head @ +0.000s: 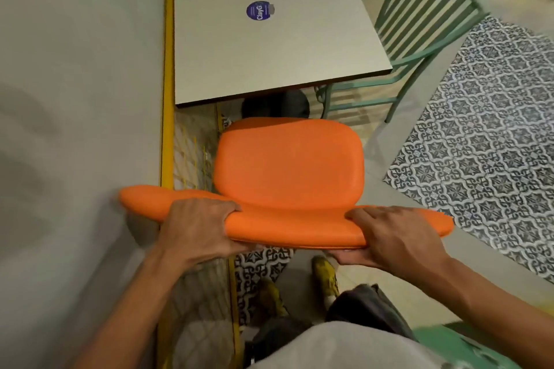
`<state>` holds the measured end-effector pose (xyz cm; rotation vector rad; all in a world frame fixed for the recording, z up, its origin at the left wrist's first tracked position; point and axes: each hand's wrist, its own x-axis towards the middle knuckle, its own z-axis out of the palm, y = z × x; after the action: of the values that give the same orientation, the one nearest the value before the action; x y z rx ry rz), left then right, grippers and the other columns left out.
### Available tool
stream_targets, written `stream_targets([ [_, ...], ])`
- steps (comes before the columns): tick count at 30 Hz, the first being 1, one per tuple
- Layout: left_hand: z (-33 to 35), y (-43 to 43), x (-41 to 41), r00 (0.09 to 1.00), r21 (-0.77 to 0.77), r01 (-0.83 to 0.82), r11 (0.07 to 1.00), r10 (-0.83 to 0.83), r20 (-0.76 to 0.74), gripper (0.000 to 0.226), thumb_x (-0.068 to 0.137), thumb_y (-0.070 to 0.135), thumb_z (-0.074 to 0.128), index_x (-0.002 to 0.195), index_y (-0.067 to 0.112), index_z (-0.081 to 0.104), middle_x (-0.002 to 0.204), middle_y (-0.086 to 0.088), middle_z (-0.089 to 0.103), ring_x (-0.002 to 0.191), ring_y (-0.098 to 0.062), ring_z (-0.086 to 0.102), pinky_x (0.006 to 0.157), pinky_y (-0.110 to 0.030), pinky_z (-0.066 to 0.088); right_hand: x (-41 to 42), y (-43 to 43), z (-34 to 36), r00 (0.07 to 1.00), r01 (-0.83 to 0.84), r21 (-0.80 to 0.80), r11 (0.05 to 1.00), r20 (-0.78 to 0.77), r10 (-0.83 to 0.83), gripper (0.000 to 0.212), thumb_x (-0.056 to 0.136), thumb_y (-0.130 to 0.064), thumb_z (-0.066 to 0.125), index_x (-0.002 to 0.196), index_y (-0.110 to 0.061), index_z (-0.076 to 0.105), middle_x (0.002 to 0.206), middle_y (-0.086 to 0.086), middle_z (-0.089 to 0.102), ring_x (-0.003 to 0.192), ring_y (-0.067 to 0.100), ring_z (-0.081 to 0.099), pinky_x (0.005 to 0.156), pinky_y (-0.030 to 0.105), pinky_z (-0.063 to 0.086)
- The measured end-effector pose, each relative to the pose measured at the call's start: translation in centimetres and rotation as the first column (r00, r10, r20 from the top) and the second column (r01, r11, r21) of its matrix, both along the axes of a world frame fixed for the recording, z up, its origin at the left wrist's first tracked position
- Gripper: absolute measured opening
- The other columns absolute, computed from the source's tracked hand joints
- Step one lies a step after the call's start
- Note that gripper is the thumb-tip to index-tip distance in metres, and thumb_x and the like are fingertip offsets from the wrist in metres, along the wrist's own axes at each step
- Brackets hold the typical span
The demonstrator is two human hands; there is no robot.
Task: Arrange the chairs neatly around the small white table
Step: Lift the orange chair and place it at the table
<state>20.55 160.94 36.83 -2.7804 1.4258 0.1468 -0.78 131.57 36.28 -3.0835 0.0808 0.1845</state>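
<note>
An orange padded chair [289, 165] stands just in front of me, its seat facing the small white square table [299, 54]. The seat's front edge sits a little short of the table's near edge. My left hand [198, 226] grips the left part of the chair's wide orange backrest, fingers curled over its top. My right hand [389, 237] grips the right part of the same backrest, thumb underneath. A green metal chair [419, 27] with a slatted back stands at the table's right side, its seat partly under the tabletop.
A grey wall [81, 99] with a yellow strip [168, 69] runs along the left, close to the table and chair. A round blue sticker [258, 10] lies on the tabletop. Patterned floor tiles [485, 141] spread to the right. The dark table base [275, 105] shows under the table.
</note>
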Motion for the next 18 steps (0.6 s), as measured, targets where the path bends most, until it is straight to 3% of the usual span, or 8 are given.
stream_targets([
  [4, -0.7, 0.3, 0.0, 0.998, -0.005, 0.004, 1.0, -0.004, 0.055, 0.102, 0.057, 0.116, 0.026, 0.091, 0.037, 0.082, 0.077, 0.01, 0.079, 0.067, -0.02, 0.075, 0.056, -0.031, 0.056, -0.1, 0.5, 0.1, 0.997, 0.019, -0.03, 0.999, 0.075, -0.017, 0.089, 0.084, -0.101, 0.031, 0.099, -0.025, 0.075, 0.08, -0.003, 0.076, 0.065, 0.025, 0.073, 0.059, 0.036, 0.055],
  [9, -1.0, 0.6, -0.8, 0.997, -0.032, -0.019, 0.999, 0.021, 0.072, 0.106, 0.053, 0.118, 0.023, 0.093, 0.04, 0.081, 0.068, 0.01, 0.075, 0.063, -0.02, 0.073, 0.056, -0.029, 0.049, -0.7, 2.2, -0.5, 0.984, 0.129, -0.039, 0.991, 0.132, -0.123, 0.094, 0.075, -0.107, 0.03, 0.098, -0.026, 0.072, 0.08, -0.004, 0.073, 0.069, 0.024, 0.07, 0.064, 0.035, 0.049],
  [13, -0.5, 0.0, -1.8, 0.996, -0.051, -0.057, 0.997, 0.061, 0.07, 0.107, 0.049, 0.119, 0.027, 0.099, 0.041, 0.081, 0.07, 0.007, 0.076, 0.067, -0.022, 0.074, 0.058, -0.03, 0.05, -0.5, 0.9, -0.4, 0.977, 0.088, -0.027, 0.996, 0.197, -0.081, 0.091, 0.076, -0.106, 0.037, 0.084, -0.022, 0.072, 0.07, -0.002, 0.069, 0.059, 0.027, 0.067, 0.058, 0.034, 0.049],
  [18, -0.3, -1.3, -5.4, 0.986, -0.029, -0.116, 0.993, 0.119, 0.121, 0.097, 0.058, 0.115, 0.033, 0.088, 0.036, 0.082, 0.056, 0.007, 0.067, 0.048, -0.02, 0.066, 0.049, -0.024, 0.031, -0.9, -2.6, -0.5, 0.972, -0.017, -0.004, 1.0, 0.234, 0.017, 0.094, 0.074, -0.106, 0.039, 0.09, -0.021, 0.076, 0.075, 0.0, 0.075, 0.063, 0.031, 0.072, 0.061, 0.037, 0.055],
])
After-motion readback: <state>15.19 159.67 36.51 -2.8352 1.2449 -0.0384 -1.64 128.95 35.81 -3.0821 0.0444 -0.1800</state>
